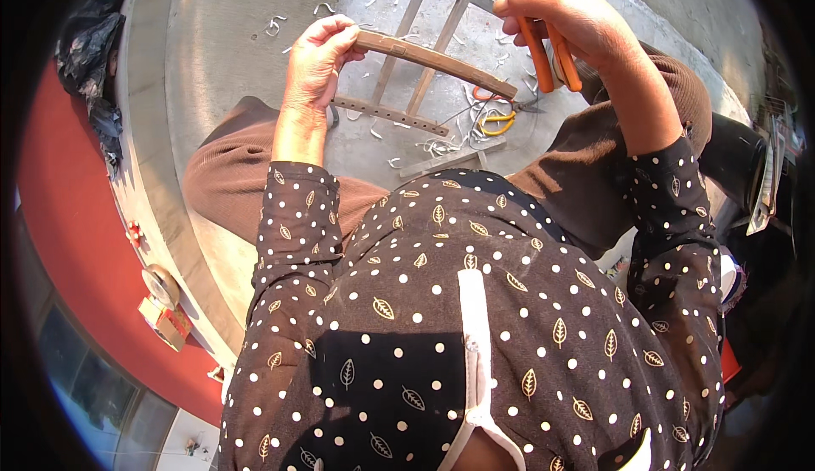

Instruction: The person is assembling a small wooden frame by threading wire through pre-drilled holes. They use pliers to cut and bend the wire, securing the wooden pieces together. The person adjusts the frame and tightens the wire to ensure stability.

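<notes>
Our concrete floor [238, 38], wooden slatted frame [407, 64] lying on it, curved wooden strip [441, 62] held above the frame, our left hand [316, 62] with its grip clenched on the strip's end, our right hand [564, 14] grasping orange-handled pliers [543, 42], yellow-handled pliers [499, 121] near the frame

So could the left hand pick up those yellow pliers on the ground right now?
Probably not as things stand. The left hand is full, gripping one end of the curved wooden strip. The yellow pliers lie on the ground beyond it, under the strip's other end, closer to the right hand.
</notes>
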Motion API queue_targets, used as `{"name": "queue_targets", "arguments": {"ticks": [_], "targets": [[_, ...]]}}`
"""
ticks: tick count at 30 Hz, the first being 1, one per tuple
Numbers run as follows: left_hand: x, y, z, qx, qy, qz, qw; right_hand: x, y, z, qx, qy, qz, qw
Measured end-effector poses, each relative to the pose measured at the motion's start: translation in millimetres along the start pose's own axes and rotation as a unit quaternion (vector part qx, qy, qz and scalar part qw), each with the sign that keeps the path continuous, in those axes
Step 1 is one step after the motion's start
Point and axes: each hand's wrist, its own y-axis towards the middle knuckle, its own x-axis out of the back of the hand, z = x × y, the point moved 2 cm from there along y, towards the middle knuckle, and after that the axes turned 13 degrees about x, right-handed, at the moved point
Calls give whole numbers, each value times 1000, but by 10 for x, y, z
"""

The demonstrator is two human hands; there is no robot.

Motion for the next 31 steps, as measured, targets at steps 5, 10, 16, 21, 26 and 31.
{"name": "queue_targets", "arguments": {"ticks": [5,10,16,21,26,31], "targets": [[93,-182,102,-67,13,-21,997,-223,-7,-254,62,-209,83,972],[108,-245,255,-80,-12,-31,996,-394,18,-535,119,-335,135,925],[-16,-299,281,-97,-1,-20,995,-515,38,-611,114,-398,201,888],[-90,-300,286,-89,15,-32,995,-573,60,-716,97,-356,209,906],[-187,-305,265,-101,25,-22,994,-605,110,-700,63,-348,232,906],[-149,-248,264,-111,26,-14,993,-595,170,-762,43,-305,175,935]]}}
